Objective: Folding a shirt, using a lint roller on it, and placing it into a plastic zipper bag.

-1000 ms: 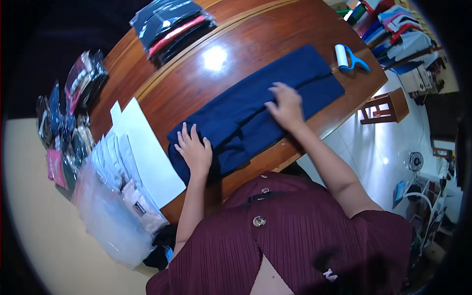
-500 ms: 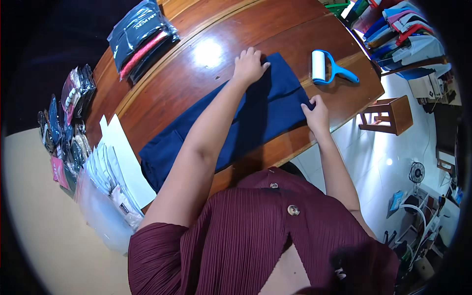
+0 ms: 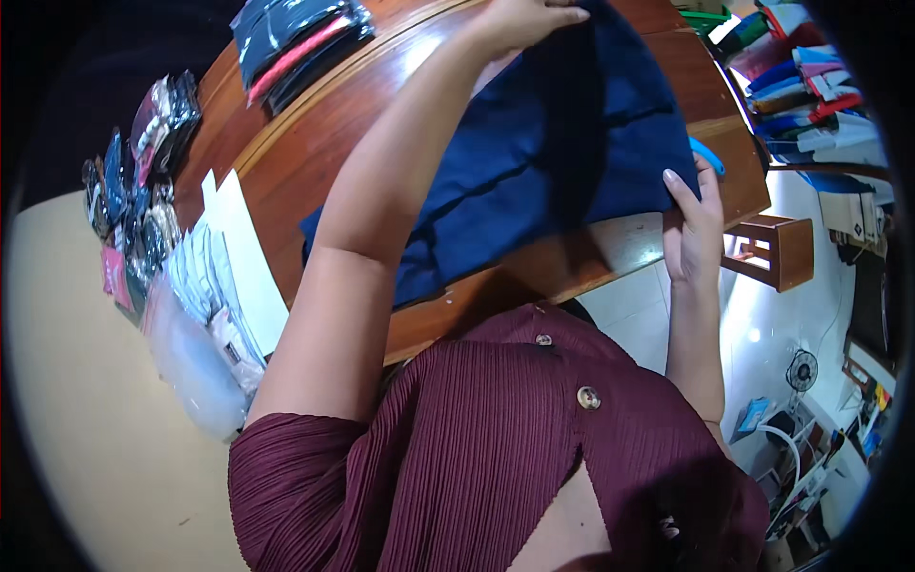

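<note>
A navy blue folded garment is raised at its far right end, while its left end rests on the wooden table. My left hand grips its far corner at the upper edge of the picture, with some fingers cut off by the frame. At the right edge of the cloth, my right hand pinches the near corner, thumb in front and fingers partly behind. Behind the cloth, only a bit of the lint roller's blue handle shows; its white roll is hidden.
Bagged clothes are stacked at the table's far left, and more plastic-wrapped garments lie farther left. White card and clear bags sit beside my left arm. A wooden stool stands right of the table, below hanging clothes.
Both hands have lifted the garment's right end off the table, the left moving up and away, the right moving rightward. The cloth now covers most of the lint roller.
</note>
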